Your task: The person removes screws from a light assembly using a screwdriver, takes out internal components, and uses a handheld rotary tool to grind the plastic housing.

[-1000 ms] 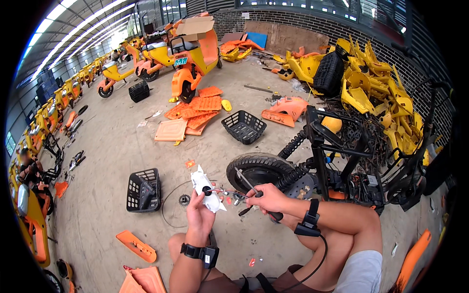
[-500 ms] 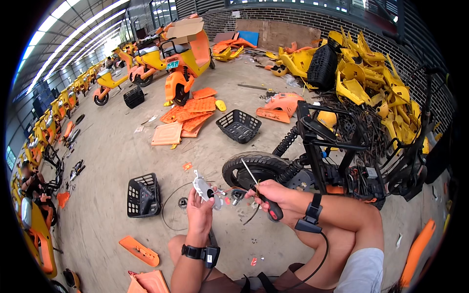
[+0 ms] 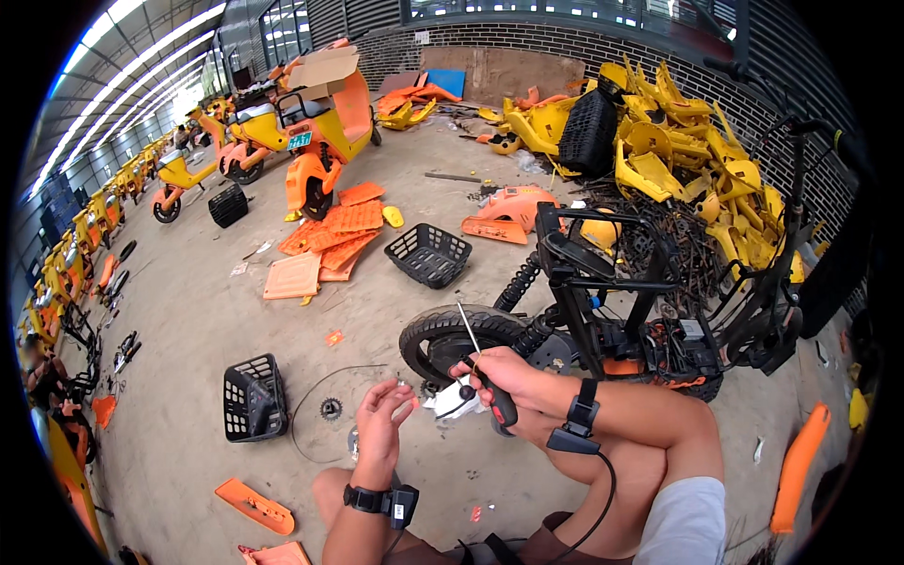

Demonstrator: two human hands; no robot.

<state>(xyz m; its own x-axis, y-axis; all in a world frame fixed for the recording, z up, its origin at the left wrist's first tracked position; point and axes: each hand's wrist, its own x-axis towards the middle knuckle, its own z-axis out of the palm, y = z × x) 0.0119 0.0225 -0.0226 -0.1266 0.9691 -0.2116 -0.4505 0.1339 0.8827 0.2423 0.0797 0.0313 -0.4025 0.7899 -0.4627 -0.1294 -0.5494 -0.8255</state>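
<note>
My left hand (image 3: 382,422) is raised, its loosely curled fingers apart and no longer around the white part. My right hand (image 3: 499,377) grips a screwdriver with a black and red handle (image 3: 503,409), its shaft pointing up across the black wheel. The white plastic part (image 3: 441,400) is below and left of my right fingers, partly hidden, with a black piece and wires at it; whether those fingers also hold it, I cannot tell. A small metal gear (image 3: 330,409) and a thin cable loop lie on the floor left of my left hand.
A stripped black scooter frame (image 3: 603,301) stands right ahead. Two black baskets (image 3: 247,405) (image 3: 427,256) and orange panels (image 3: 292,274) lie on the floor. Yellow scooter shells (image 3: 650,169) are heaped by the brick wall. Scooters (image 3: 320,151) line the back and left, where another person (image 3: 42,377) is partly visible.
My left fingers have come away from the white part, which has moved right and down toward my right hand. The surroundings have shifted left in the view as the head moved.
</note>
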